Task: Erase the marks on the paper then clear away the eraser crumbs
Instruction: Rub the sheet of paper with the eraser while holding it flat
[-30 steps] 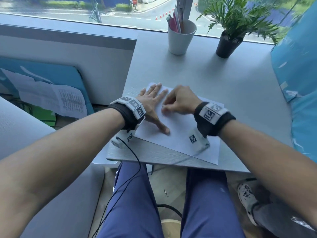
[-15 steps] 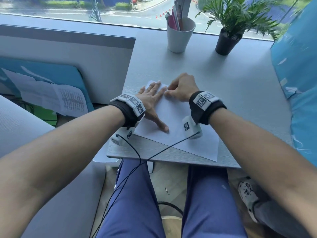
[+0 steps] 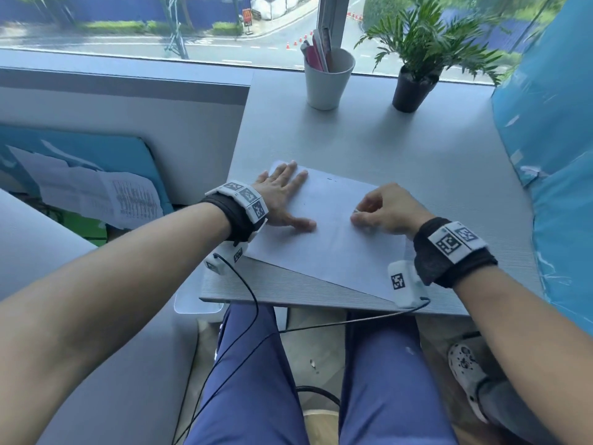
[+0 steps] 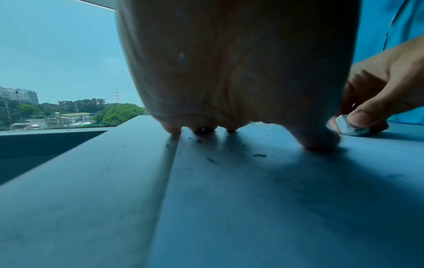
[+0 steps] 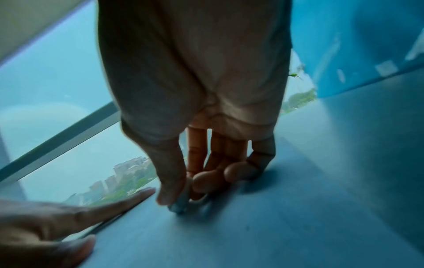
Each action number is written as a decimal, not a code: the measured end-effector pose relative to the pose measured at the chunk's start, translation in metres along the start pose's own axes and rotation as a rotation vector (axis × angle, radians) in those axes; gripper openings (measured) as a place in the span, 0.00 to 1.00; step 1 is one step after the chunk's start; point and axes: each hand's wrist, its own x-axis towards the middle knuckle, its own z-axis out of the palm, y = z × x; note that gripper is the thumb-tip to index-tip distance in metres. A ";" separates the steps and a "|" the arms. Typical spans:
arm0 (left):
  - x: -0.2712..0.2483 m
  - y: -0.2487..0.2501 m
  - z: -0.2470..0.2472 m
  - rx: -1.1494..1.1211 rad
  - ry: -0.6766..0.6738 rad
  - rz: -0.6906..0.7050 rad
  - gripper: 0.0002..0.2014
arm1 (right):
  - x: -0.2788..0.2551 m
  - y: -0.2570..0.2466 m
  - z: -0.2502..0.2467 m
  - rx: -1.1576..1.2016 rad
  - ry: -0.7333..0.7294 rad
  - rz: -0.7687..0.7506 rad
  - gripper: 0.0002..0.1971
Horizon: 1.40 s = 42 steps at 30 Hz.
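Note:
A white sheet of paper (image 3: 333, 239) lies askew on the grey table (image 3: 401, 149) near its front edge. My left hand (image 3: 284, 200) presses flat on the sheet's left part, fingers spread. My right hand (image 3: 382, 213) sits on the sheet's right part and pinches a small white eraser (image 4: 348, 127) between thumb and fingers, its end touching the paper. The eraser (image 5: 180, 204) shows under the thumb tip in the right wrist view. Dark eraser crumbs (image 4: 259, 155) are scattered on the paper by my left fingertips. A few tiny dark specks (image 3: 332, 179) lie near the sheet's far edge.
A white cup (image 3: 328, 80) with pens stands at the table's back, beside a potted plant (image 3: 415, 85). A blue padded surface (image 3: 558, 155) borders the table on the right. A low wall (image 3: 128, 101) runs on the left. Cables hang off the front edge over my lap.
My right hand with the eraser moved from the sheet's far left corner, beside my left fingers, to the sheet's right part. My left hand stayed flat on the paper.

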 end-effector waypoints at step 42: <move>0.025 0.031 -0.025 0.128 0.059 0.027 0.50 | 0.000 0.007 -0.008 0.053 -0.084 0.049 0.08</move>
